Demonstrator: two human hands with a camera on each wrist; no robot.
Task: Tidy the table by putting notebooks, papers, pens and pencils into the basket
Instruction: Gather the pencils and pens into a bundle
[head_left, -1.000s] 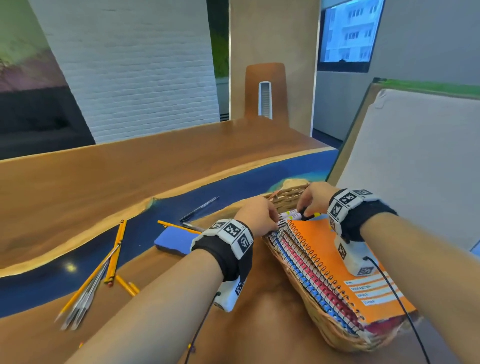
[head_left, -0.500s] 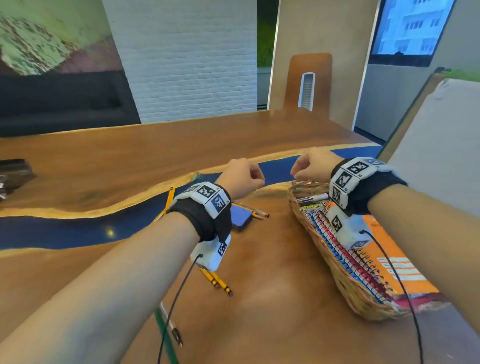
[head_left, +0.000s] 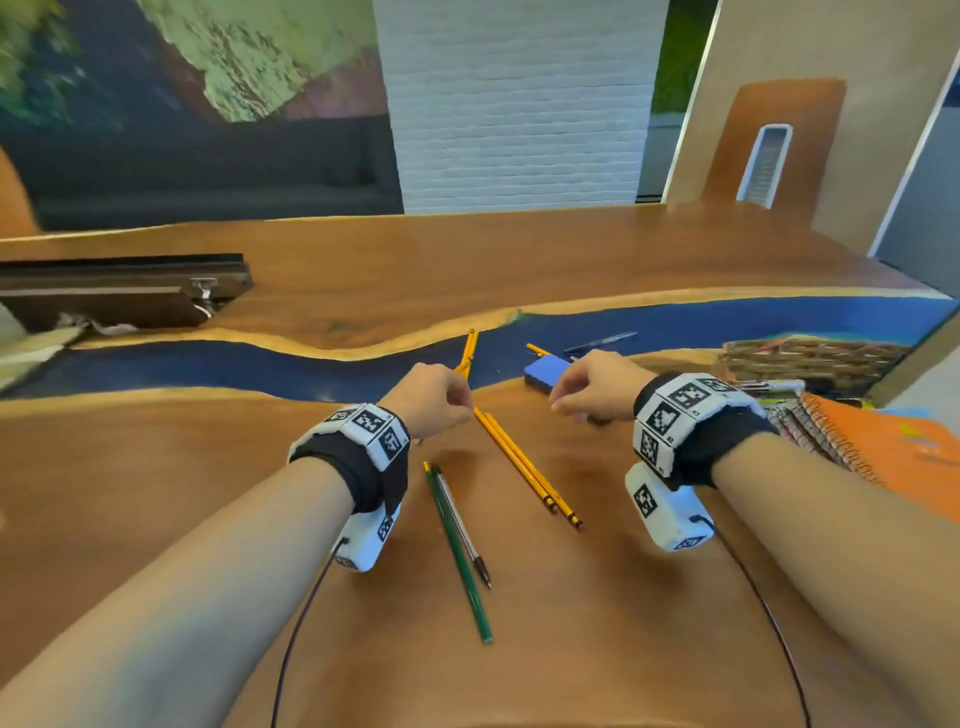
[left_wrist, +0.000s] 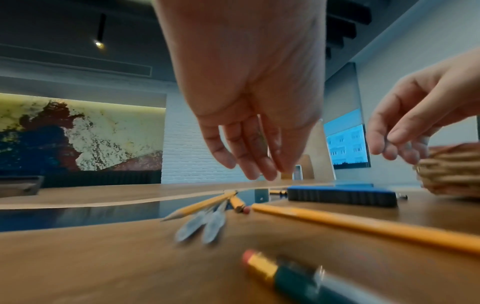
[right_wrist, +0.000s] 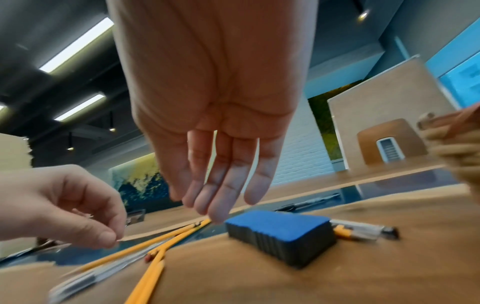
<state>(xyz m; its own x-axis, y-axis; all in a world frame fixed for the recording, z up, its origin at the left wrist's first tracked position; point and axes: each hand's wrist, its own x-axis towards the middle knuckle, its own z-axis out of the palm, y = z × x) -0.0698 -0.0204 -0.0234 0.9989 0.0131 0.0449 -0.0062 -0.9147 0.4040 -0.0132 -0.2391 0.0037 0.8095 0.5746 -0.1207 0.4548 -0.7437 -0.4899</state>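
Head view — both hands (head_left: 434, 397) (head_left: 592, 387) empty, fingers relaxed, above loose pencils (head_left: 527, 470) on the worktop (head_left: 623, 623); next, gather them for the basket (head_left: 810, 358).

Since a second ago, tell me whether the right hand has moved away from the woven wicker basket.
Yes. The right hand has left the woven wicker basket and moved leftward; it now hovers, fingers relaxed, above the blue foam eraser block.

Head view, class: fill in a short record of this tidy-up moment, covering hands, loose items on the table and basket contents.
left hand: empty, above the yellow pencils
right hand: empty, over the blue eraser block
loose near the person: green pencil beside a clear pen
loose farther off: dark pen
basket: holds spiral notebooks
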